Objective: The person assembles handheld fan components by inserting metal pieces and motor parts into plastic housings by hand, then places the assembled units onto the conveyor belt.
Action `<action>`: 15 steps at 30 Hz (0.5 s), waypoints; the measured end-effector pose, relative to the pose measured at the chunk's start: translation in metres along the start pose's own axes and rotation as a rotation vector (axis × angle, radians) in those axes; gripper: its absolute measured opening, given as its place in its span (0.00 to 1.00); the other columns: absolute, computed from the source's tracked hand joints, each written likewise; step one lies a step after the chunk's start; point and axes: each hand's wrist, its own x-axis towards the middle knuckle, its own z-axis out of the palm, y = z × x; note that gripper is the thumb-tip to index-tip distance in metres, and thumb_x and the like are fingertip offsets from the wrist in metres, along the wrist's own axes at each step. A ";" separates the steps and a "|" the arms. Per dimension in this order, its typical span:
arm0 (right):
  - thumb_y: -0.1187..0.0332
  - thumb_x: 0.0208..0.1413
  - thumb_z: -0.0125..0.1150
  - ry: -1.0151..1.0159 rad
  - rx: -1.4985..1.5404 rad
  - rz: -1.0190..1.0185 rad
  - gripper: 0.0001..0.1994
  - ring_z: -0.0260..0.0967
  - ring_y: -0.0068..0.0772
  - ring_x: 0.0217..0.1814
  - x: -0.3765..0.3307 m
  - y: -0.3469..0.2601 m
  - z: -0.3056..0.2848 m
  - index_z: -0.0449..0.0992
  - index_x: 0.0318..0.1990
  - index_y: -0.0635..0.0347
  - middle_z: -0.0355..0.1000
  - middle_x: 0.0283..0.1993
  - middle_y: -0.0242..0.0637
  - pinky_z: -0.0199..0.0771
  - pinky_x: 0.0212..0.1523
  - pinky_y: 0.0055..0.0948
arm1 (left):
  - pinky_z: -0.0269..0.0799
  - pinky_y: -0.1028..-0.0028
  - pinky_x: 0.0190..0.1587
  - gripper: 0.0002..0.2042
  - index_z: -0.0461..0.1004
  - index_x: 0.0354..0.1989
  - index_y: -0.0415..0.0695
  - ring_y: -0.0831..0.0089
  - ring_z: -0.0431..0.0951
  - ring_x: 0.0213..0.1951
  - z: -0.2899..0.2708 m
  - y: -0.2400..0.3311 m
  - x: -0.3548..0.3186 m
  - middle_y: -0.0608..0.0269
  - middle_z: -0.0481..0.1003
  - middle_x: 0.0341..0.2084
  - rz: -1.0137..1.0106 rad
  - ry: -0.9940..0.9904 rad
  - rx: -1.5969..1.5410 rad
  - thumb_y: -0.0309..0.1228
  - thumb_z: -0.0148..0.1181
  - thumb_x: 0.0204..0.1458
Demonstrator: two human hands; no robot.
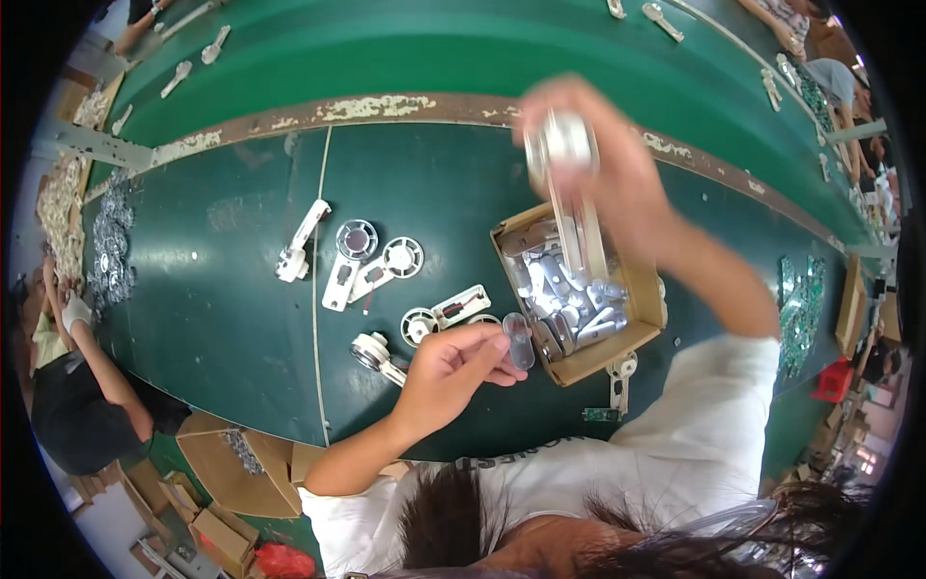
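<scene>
My left hand is closed, pinching a translucent grey oval plastic cover beside the box. My right hand, blurred by motion, is raised above the box's far side, closed around a white fan housing with a round head. Its long handle hangs down over the box. Many grey and silvery plastic pieces fill the open cardboard box. Near my left hand lie white fan housings, one with a red wire and another tilted on its round head.
More fan housings lie left of centre. A fan part with a green circuit board is near my body. Green boards are piled at right, clear parts at left. Beyond a worn rail, a green belt carries parts. Co-workers sit around.
</scene>
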 end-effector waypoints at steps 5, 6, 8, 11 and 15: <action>0.65 0.50 0.61 -0.062 -0.208 0.150 0.18 0.66 0.22 0.29 -0.086 0.006 0.031 0.63 0.45 0.58 0.66 0.39 0.34 0.65 0.27 0.21 | 0.76 0.76 0.36 0.12 0.70 0.41 0.32 0.71 0.77 0.33 0.010 -0.004 -0.002 0.59 0.73 0.28 -0.063 -0.061 -0.024 0.30 0.47 0.58; 0.70 0.50 0.61 -0.109 -0.199 0.201 0.18 0.61 0.19 0.39 -0.084 0.005 0.030 0.61 0.46 0.59 0.62 0.41 0.33 0.63 0.37 0.21 | 0.76 0.76 0.36 0.12 0.70 0.41 0.32 0.72 0.77 0.32 0.013 -0.003 -0.002 0.59 0.73 0.28 -0.058 -0.055 -0.036 0.30 0.47 0.58; 0.70 0.51 0.59 -0.135 -0.184 0.162 0.17 0.61 0.20 0.38 -0.088 0.014 0.034 0.60 0.47 0.59 0.62 0.41 0.34 0.63 0.37 0.21 | 0.76 0.75 0.36 0.12 0.70 0.41 0.32 0.72 0.77 0.32 0.018 -0.008 -0.001 0.59 0.73 0.27 -0.047 -0.062 -0.026 0.30 0.47 0.58; 0.71 0.53 0.54 -0.205 -0.245 0.109 0.16 0.62 0.25 0.39 -0.091 0.019 0.037 0.58 0.47 0.60 0.61 0.42 0.37 0.63 0.39 0.25 | 0.76 0.75 0.36 0.12 0.70 0.42 0.33 0.74 0.76 0.31 0.017 -0.016 -0.001 0.60 0.73 0.27 -0.006 -0.049 -0.009 0.29 0.47 0.58; 0.66 0.55 0.52 -0.185 -0.250 0.082 0.15 0.63 0.39 0.44 -0.093 0.022 0.041 0.60 0.47 0.62 0.63 0.42 0.43 0.63 0.44 0.32 | 0.76 0.75 0.35 0.12 0.70 0.42 0.33 0.75 0.75 0.30 0.016 -0.012 -0.003 0.60 0.73 0.27 -0.001 -0.030 -0.006 0.29 0.47 0.58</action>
